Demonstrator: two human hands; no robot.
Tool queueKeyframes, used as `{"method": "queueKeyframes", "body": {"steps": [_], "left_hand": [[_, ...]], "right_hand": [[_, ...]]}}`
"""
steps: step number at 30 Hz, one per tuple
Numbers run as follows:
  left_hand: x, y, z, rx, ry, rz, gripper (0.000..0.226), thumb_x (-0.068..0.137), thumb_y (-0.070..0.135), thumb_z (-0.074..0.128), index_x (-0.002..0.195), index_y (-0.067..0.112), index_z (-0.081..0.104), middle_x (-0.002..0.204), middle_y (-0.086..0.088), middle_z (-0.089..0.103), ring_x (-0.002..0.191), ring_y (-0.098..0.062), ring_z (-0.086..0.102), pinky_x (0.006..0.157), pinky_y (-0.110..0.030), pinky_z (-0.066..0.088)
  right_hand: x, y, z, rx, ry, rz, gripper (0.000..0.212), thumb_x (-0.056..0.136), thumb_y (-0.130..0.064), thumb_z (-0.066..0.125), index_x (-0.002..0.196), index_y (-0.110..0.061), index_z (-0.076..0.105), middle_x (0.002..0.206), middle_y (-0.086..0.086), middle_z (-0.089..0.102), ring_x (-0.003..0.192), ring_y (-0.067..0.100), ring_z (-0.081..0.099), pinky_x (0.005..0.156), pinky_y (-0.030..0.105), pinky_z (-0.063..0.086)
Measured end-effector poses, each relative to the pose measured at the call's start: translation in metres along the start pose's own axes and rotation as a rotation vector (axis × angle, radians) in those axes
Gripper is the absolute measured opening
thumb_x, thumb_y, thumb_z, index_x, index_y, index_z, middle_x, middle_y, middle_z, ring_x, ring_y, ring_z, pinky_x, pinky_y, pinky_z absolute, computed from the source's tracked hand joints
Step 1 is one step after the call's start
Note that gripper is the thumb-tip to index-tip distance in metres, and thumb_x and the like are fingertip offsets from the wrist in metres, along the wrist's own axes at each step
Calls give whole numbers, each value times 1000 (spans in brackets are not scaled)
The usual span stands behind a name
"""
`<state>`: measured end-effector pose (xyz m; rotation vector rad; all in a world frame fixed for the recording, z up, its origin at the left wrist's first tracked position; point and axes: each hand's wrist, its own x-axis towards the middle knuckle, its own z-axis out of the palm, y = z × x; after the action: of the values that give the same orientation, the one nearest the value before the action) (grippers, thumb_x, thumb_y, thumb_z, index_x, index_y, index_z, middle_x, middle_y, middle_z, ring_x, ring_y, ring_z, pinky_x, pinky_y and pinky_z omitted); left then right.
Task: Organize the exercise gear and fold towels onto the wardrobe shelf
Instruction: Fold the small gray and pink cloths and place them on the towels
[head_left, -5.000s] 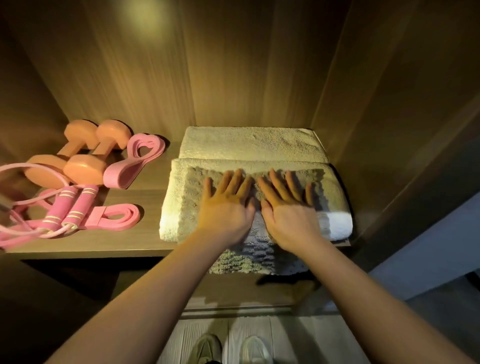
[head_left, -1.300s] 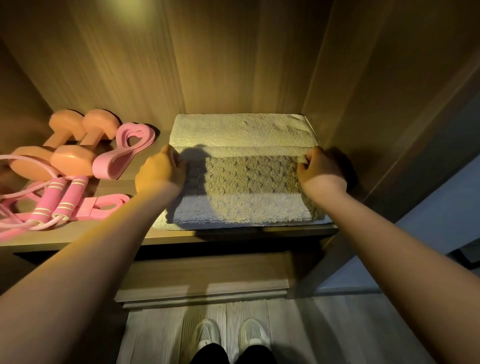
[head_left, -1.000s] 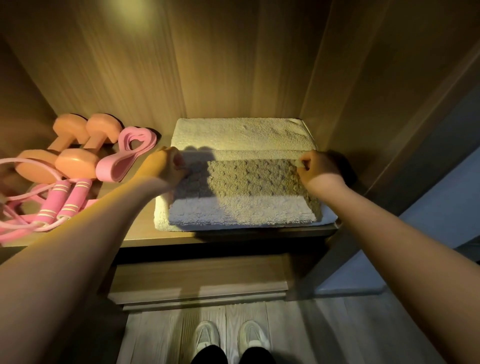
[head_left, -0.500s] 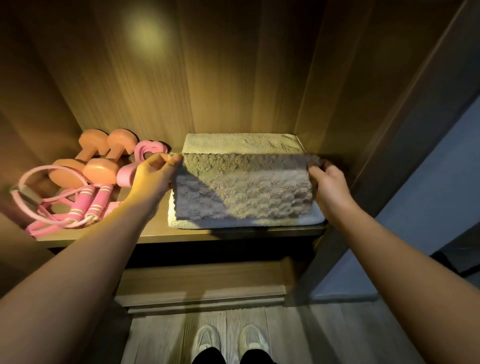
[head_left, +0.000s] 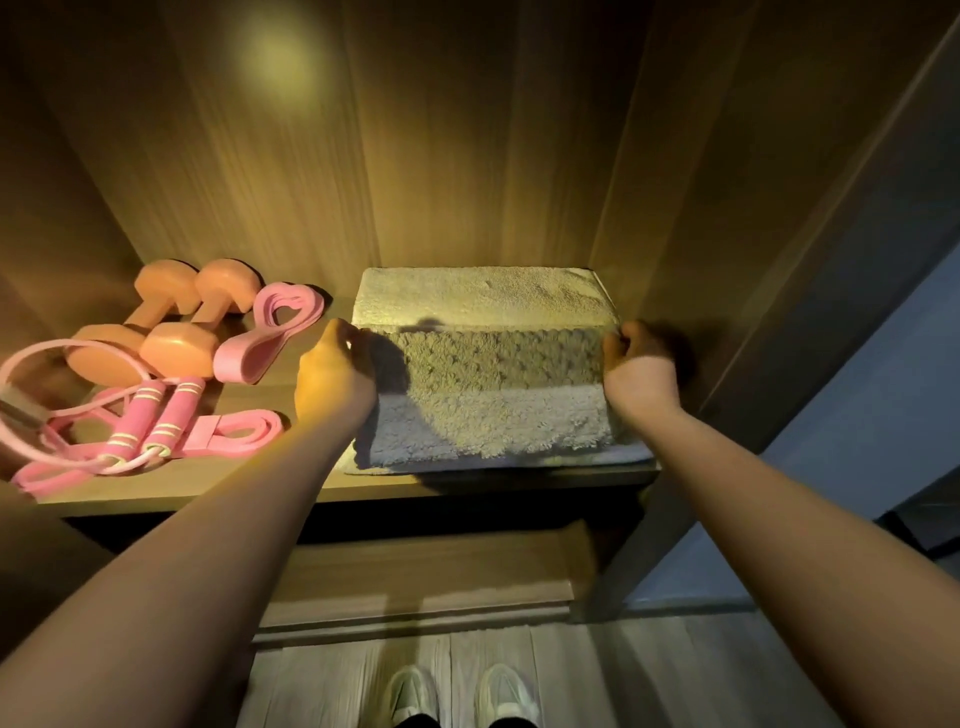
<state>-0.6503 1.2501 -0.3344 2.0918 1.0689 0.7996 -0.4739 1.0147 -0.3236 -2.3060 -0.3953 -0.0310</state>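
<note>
A textured grey towel (head_left: 493, 395) lies folded on top of a thicker cream towel (head_left: 483, 296) at the right end of the wooden wardrobe shelf (head_left: 260, 483). My left hand (head_left: 335, 379) grips the grey towel's left edge. On the opposite edge my right hand (head_left: 636, 364) grips it too. Left of the towels sit two orange dumbbells (head_left: 171, 322), a pink figure-eight resistance band (head_left: 270, 332), a pink skipping rope with striped handles (head_left: 150, 421) and a flat pink band (head_left: 234, 434).
The wardrobe's right side wall (head_left: 727, 234) stands close beside my right hand, and the back panel (head_left: 415, 156) rises just behind the cream towel. Below the shelf is a drawer front (head_left: 415, 582). My two shoes (head_left: 462, 696) stand on the plank floor.
Both hands went from lying flat on the towel to gripping its two side edges. They lifted the grey towel's far edge half a second ago and have laid it back down folded.
</note>
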Motion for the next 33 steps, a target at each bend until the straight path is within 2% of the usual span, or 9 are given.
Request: {"method": "queueKeyframes", "body": {"steps": [4,8,10,12,14,16,18,22,33], "left_hand": [[23,0,20,254,1,59,24,102,29,40,114,13,54,102,-19,64,93,-39,60,76,-44,47],[28,-4,32,486,8,191,26,104,28,35,106,8,51,92,-21,65,78,-38,61,65,-42,48],[30,0,33,534,15,221,22,103,23,36,109,6,47,96,-22,63,82,-40,61,67,-44,49],[32,12,32,555,49,270,23,100,17,40,119,4,46,114,-23,57,101,-41,57,78,-47,45],[26,31,36,594,-12,354,42,98,21,47,137,9,40,137,-17,48,124,-34,46,100,-48,37],[5,52,51,671,-186,517,76,91,34,57,152,11,19,157,-8,25,144,-24,24,118,-45,18],[-23,65,77,749,-337,635,84,92,43,44,154,13,-4,163,-3,-4,149,-18,-5,121,-47,-1],[-44,64,104,718,-488,644,63,101,47,8,154,15,-7,162,-4,-11,149,-20,-12,121,-47,-6],[-16,3,54,776,-401,528,73,94,61,-3,152,19,-13,160,0,-17,147,-16,-16,120,-47,-8]], "right_hand": [[27,0,20,-198,-52,17,32,105,-31,31,115,-8,50,108,15,57,99,32,56,80,37,41],[28,9,39,-426,-32,-49,31,105,-29,28,117,-8,47,110,15,59,96,31,58,71,37,38],[27,10,44,-490,-27,-55,29,106,-24,26,122,-7,43,117,17,57,102,35,58,70,37,36],[28,8,46,-531,-39,-60,27,105,-18,26,125,-6,40,123,19,55,107,38,57,72,40,37],[27,8,47,-554,-41,-58,28,104,-13,26,127,-5,39,124,22,54,108,39,57,75,43,41],[26,8,46,-564,-33,-52,30,103,-10,23,129,-4,38,125,24,55,110,40,57,80,45,43],[26,8,46,-570,-28,-45,34,102,-9,21,132,-4,37,124,26,56,111,40,57,84,45,43],[26,11,50,-557,-2,-71,28,104,-14,25,126,-3,39,116,23,59,101,38,61,68,40,40],[25,11,49,-508,-19,-71,31,105,-23,26,125,-3,40,122,25,55,106,41,58,71,40,38]]}}
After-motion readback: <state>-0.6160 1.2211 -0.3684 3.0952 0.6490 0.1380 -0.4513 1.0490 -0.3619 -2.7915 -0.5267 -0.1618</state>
